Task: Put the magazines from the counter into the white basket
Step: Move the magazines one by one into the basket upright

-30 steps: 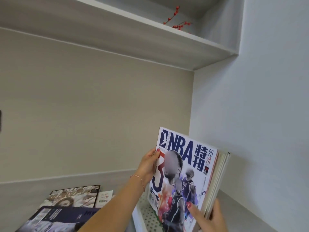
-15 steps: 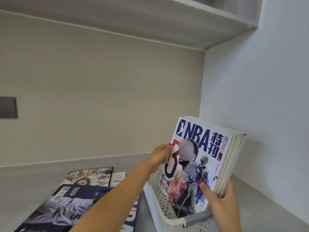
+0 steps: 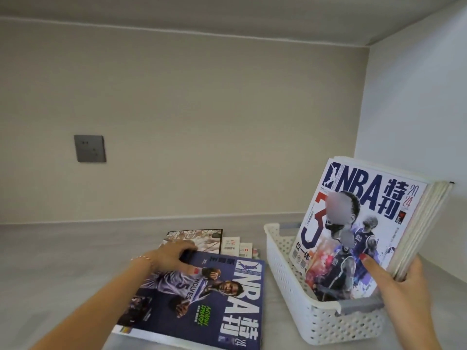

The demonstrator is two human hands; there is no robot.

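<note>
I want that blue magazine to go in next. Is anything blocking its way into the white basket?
Partly. The stack of magazines stands in the white basket, leaning right, steadied by the right hand. Open basket space shows left of it. The left hand rests on the blue magazine; nothing lies between.

Right hand [image 3: 401, 296] grips magazines [image 3: 358, 231] in white basket [image 3: 313, 322]; left hand [image 3: 174, 258] touches blue magazine [image 3: 214, 299].

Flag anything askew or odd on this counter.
The magazines in the basket lean right, propped by the right hand. The blue magazine under the left hand lies upside down to the camera. Nothing looks damaged or spilled.
</note>
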